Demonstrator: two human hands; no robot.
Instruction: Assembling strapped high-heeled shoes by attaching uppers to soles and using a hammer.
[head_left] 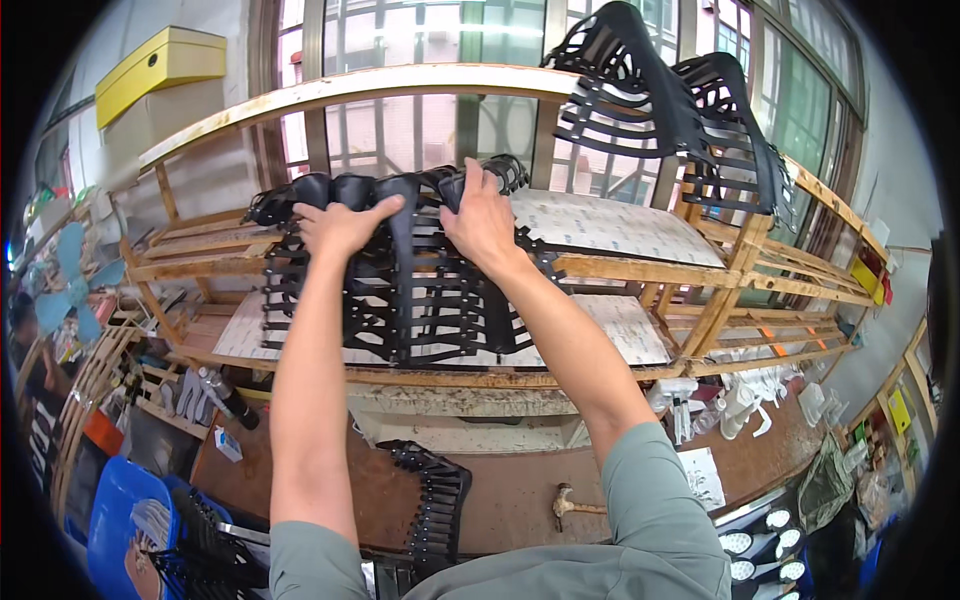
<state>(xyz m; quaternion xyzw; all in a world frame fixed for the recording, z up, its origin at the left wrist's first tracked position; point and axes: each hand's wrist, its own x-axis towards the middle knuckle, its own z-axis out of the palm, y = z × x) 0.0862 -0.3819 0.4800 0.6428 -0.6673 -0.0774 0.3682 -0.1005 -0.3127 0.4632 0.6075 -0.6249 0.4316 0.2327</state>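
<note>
Both my arms reach up to a wooden rack [620, 268]. My left hand [342, 224] and my right hand [480, 218] rest on the top edge of a row of black strappy cut-out pieces [420, 290] that hang over the rack's middle rail. The fingers of each hand curl over the tops of the pieces. More of the same black pieces [660, 110] hang over the top right rail. Another black strappy piece [432, 500] lies on the brown workbench [520, 490] below my arms.
A hammer [572, 503] lies on the workbench beside the black piece. White patterned sheets [610, 222] lie on the rack shelves. A yellow box [160, 68] sits high at the left. Blue bins [120, 515] stand at the lower left, and white parts [745, 400] clutter the right.
</note>
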